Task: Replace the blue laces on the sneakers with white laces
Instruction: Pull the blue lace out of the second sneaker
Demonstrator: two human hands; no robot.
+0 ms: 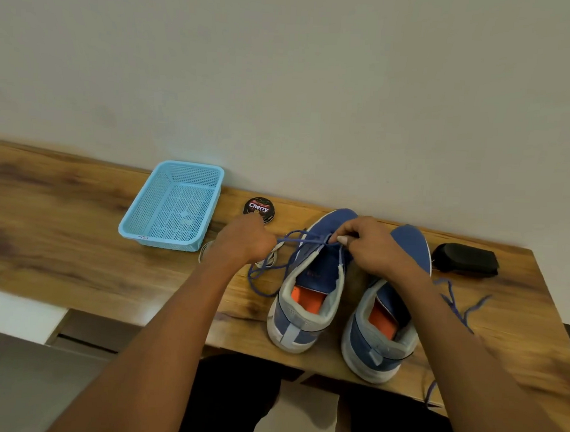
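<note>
the round black tin (259,209) by the wall reads "cherry" in white letters; the smaller print on it is too blurred to read. a small red mark sits on the near rim of the basket (171,205), unreadable.

your left hand (245,239) is curled into a loose fist with its back to the camera, gripping a strand of the blue lace (292,241) that runs taut from it across to the left shoe (310,283). your right hand (376,245) reaches over the same shoe's tongue, thumb and forefinger pinching the lace at the eyelets, the other fingers folded under. both forearms come in low from the near edge of the table (77,238).

the two shoes stand side by side near the table's front edge, heels toward you, toes toward the wall. they are blue fabric with grey padded collars, white soles and orange insoles. the left shoe's lace loops loose on the wood beside it. the right shoe (387,320) has its own blue lace (460,307) trailing off to the right over the table edge.

a white lace (206,249) lies coiled just behind your left wrist, partly hidden. the basket is pale blue perforated plastic, rectangular. a black oblong thing (466,260) lies right of the shoes. the table is glossy grained wood.
</note>
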